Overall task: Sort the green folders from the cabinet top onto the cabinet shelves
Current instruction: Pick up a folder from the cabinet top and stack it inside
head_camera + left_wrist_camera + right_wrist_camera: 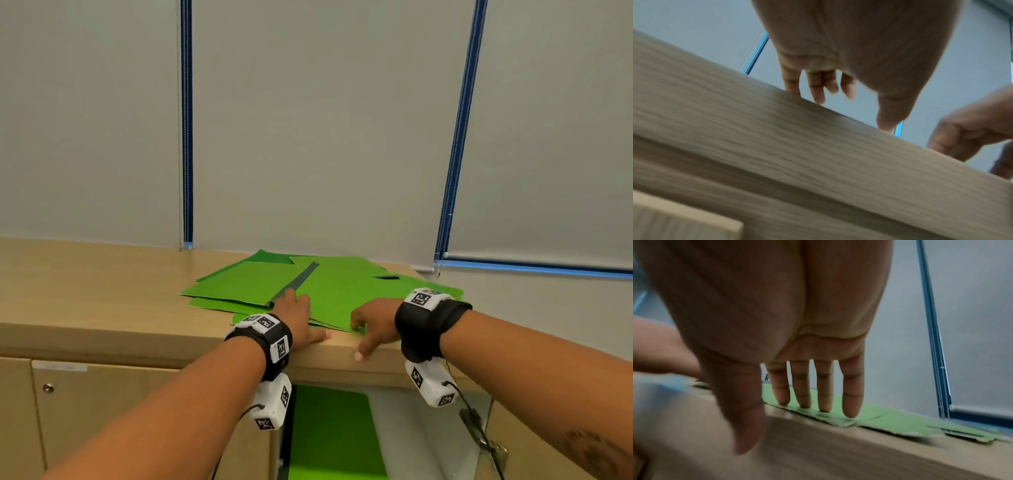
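Observation:
Several green folders [329, 287] lie spread in a loose overlapping pile on the wooden cabinet top [102, 284], one showing a dark spine strip. My left hand [301, 318] lies flat on the pile's near left part, with its thumb on the bare wood. In the left wrist view the left hand [853, 112] reaches over the cabinet's edge with its fingers extended. My right hand [359, 337] touches the front edge of the top folder [890, 420] with straight fingertips [825, 408], its thumb hanging over the cabinet's front edge. Neither hand grips anything.
Below the hands the cabinet is open, and a green folder [329, 435] lies on the shelf inside. A closed cabinet door [102, 411] with a lock is on the left. Grey roller blinds [308, 120] with blue frames stand close behind the pile.

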A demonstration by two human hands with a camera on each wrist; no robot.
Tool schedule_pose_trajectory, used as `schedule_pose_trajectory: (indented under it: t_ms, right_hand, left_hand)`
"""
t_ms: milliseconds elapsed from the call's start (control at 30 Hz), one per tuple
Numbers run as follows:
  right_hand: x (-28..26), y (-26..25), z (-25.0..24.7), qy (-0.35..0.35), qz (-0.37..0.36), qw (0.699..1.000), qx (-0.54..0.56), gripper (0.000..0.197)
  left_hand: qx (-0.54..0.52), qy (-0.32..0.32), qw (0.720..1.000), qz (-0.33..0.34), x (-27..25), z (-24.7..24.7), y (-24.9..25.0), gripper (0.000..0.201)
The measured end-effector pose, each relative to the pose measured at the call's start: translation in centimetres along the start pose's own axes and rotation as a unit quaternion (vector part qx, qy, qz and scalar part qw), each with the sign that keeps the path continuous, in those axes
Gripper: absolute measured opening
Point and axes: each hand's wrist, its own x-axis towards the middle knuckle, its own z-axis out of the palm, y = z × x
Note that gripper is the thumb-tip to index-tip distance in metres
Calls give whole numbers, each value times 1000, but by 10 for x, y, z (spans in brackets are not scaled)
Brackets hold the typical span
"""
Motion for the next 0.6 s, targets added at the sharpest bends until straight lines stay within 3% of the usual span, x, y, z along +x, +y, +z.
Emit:
schedule_pose_trajectory:
  t_ms: [67,133,300,367,467,600]
  right_hand:
    - [-11,2,12,33,-4,999,-11,55]
    - [-20,4,23,63,-17,998,-4,49]
    - [-42,11,49,122,-54,990,55,54]
    - [-48,13,59,144,-71,984,82,55]
    - [-57,14,73,174,-94,972,128,51]
    - [-62,13,88,206,-88,962,156,52]
  left_hand:
    - [-15,96,995,-7,-3,-6,-4,62]
    - [-13,139,990,-36,-4,-15,-10,58]
    - [-92,21,978,-188,8,-20,-23,81]
    - [-93,-17,979,-178,13,-17,-22,86]
    - [-62,-35,985,-157,11,-15,-12,64]
    - [18,-10,992,-121,3,-19,5,43]
